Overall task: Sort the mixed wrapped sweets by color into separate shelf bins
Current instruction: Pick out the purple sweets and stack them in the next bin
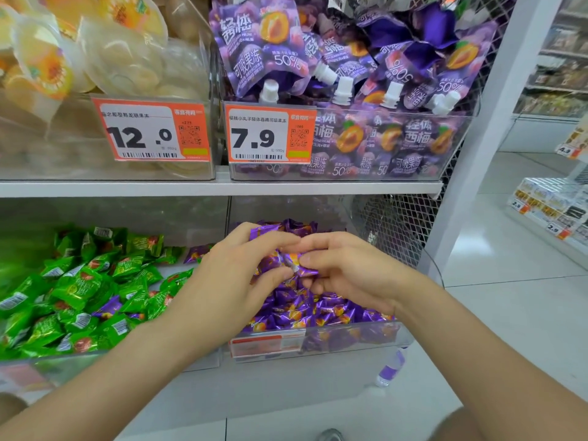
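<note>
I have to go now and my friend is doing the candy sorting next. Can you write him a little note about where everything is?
Left hand and right hand: both over the purple bin, fingers closed on purple sweets.
Green bin, left: mostly green sweets.
Done: most purple already in the purple bin.
Left: stray purple sweets remain among the green, one near the front, one at the back. Move them right.

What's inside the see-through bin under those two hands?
The clear bin holds a heap of purple wrapped sweets. The left hand and right hand cover its middle, so sweets there stay hidden.
</note>
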